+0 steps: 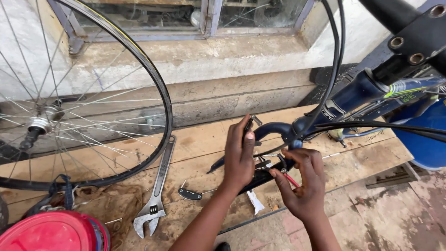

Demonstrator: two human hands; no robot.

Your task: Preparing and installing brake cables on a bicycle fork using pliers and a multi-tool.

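Observation:
My left hand point(239, 155) grips the brake arm on the dark blue bicycle fork point(278, 130), thumb up against the fork's curved end. My right hand point(304, 183) pinches a small part at the brake, with a red-handled tool point(292, 180) showing between its fingers. Black cables point(371, 125) run from the fork area up to the right. The bike's blue frame point(371, 90) and black stem point(413, 42) fill the upper right.
A spoked wheel point(93, 102) leans against the wall on the left. An adjustable wrench point(155, 195) and a small black multi-tool point(189, 194) lie on the wooden board point(200, 139). A red lid point(51, 232) sits bottom left, a blue container point(427, 139) at right.

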